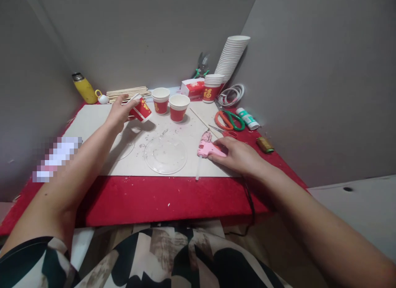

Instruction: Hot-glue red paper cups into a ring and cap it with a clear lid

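My left hand [119,112] is closed around a red and white paper cup [141,109], tilted and held just above the white board. Its fingers grip the rim end. On the right, my right hand [236,154] is wrapped round the handle of a pink hot glue gun [206,147]. A clear glue stick [198,168] pokes out of the gun's back end, toward me. Two more paper cups stand upright beyond, one at the left [161,100] and one nearer [179,108]. A clear plastic disc [166,154] lies between my hands.
Wooden sticks [128,94] and a yellow bottle [84,88] are at the back left. A tall leaning cup stack [232,57], shorter cups [213,88], a cable coil [231,95], scissors [229,120] and a white-green tube [247,118] line the right. Walls enclose the table.
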`<state>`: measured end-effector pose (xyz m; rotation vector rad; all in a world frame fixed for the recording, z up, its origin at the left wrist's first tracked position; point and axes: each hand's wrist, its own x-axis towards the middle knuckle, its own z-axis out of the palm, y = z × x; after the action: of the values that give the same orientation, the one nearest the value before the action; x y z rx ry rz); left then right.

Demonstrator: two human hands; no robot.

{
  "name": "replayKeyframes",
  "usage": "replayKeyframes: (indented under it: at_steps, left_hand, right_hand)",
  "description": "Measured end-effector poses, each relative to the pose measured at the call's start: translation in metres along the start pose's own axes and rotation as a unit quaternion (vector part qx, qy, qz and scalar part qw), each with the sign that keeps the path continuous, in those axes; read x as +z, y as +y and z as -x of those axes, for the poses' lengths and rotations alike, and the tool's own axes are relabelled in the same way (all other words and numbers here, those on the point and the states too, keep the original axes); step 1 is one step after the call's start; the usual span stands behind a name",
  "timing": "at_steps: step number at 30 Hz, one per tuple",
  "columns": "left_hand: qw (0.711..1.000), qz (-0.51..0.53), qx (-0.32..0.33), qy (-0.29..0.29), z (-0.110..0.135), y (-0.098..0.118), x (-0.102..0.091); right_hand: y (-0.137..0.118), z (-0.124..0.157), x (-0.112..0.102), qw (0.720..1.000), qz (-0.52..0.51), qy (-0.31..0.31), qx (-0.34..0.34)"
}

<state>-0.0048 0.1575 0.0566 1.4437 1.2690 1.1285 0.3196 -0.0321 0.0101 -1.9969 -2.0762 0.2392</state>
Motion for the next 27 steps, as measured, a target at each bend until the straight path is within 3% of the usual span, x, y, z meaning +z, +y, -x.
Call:
replayKeyframes:
  at_steps: [4,8,12,15,21,27]
  left_hand:
    - [0.984,0.072,-0.093,-0.132,0.025,0.009,0.008]
    - [0.971,0.068,-0.124,-0.194,0.040,0.007,0.021]
    - [0.970,0.051,-0.155,-0.181,0.040,0.000,0.033]
    - [0.973,0.042,-0.161,-0.162,0.039,-0.007,0.038]
    - [0.977,0.021,-0.115,-0.176,0.043,-0.016,0.038]
    - [0.980,-0.024,-0.102,-0.167,0.042,-0.015,0.038]
  right_hand:
    - [0.002,0.010,-0.014,0.999,0.004,-0.025,-0.029]
    - [-0.014,0.013,-0.038,0.997,-0.045,0.046,-0.049]
    - [-0.052,-0.009,-0.047,0.976,-0.155,0.107,-0.112]
    - [-0.076,-0.036,-0.035,0.966,-0.190,0.084,-0.157]
    - [-0.091,-0.073,-0.001,0.964,-0.155,0.029,-0.213]
    - [-0.093,-0.078,0.005,0.962,-0.061,0.072,-0.257]
